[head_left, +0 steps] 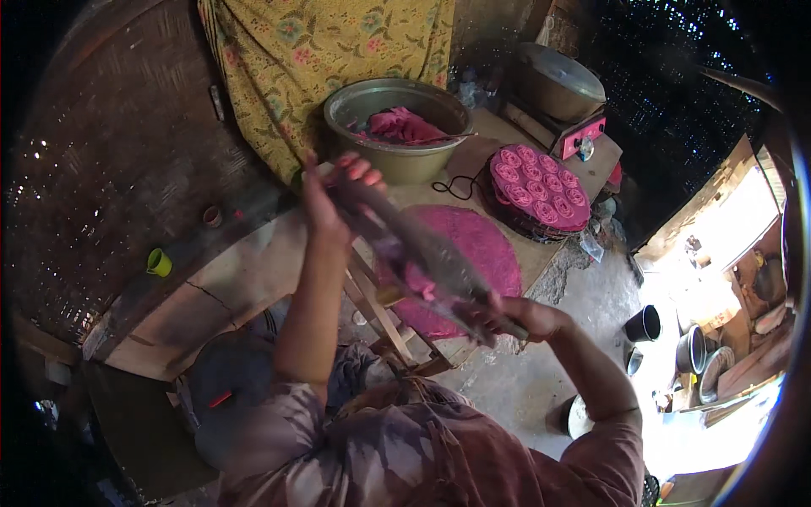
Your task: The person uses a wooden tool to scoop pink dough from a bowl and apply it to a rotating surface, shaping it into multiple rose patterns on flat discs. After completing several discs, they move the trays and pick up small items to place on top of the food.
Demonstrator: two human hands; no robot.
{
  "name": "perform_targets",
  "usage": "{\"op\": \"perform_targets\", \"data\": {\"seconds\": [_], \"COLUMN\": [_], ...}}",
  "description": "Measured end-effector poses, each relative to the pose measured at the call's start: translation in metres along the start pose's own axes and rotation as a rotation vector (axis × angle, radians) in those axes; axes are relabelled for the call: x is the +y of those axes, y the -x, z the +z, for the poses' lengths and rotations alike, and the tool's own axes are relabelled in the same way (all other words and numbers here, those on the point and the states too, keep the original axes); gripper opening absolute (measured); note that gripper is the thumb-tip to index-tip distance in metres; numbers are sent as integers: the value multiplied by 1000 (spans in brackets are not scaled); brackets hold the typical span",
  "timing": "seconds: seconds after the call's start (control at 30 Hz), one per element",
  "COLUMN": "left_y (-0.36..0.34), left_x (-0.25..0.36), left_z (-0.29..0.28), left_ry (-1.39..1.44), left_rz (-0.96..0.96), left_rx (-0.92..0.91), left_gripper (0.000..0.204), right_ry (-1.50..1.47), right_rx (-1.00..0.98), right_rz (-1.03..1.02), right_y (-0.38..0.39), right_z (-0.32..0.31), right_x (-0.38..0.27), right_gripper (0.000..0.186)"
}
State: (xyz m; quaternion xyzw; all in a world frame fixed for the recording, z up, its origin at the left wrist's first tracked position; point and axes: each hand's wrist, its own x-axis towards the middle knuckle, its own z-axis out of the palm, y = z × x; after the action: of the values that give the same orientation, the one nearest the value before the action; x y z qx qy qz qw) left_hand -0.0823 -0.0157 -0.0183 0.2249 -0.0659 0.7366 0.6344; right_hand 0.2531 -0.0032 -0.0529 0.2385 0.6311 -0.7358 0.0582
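Observation:
A long, dark hand press (414, 245) is held diagonally, with pink dough (422, 284) showing in it. My left hand (338, 194) is closed on its upper end, with pink-stained fingertips. My right hand (528, 318) is closed round the lower end. Beneath the press lies a round pink board or mat (490, 253) on the worktop. A large metal basin (397, 160) holding a lump of pink dough (399, 123) stands behind it. To the right, a tray (535, 190) carries several rosettes of piped pink strands.
A lidded pot (557, 84) sits on a pink stove (583, 135) at back right. A patterned cloth (329, 46) hangs behind. A green cup (159, 262) is on the left ledge. Buckets (644, 323) and a stack of pans (691, 351) stand on the floor to the right.

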Motion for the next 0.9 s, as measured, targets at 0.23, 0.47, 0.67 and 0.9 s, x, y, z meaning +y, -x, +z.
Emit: {"op": "perform_targets", "data": {"seconds": [0.23,0.47,0.67,0.9], "left_y": [1,-5,2,-8], "left_x": [-63,-69,-68,-68], "left_z": [-141,-158,-121,-128], "left_ry": [91,197,134,159], "left_rz": [74,72,60,86], "left_rx": [242,171,262,273], "left_gripper": [58,49,46,44], "right_ry": [-184,82,-9,149], "right_rx": [206,359,369,459], "right_rz": [290,324,317,256], "right_y": [5,-11,8,9], "right_z": [1,-14,0,-3], "right_x": [-28,-3,-8,-21], "right_gripper": [68,73,73,70]}}
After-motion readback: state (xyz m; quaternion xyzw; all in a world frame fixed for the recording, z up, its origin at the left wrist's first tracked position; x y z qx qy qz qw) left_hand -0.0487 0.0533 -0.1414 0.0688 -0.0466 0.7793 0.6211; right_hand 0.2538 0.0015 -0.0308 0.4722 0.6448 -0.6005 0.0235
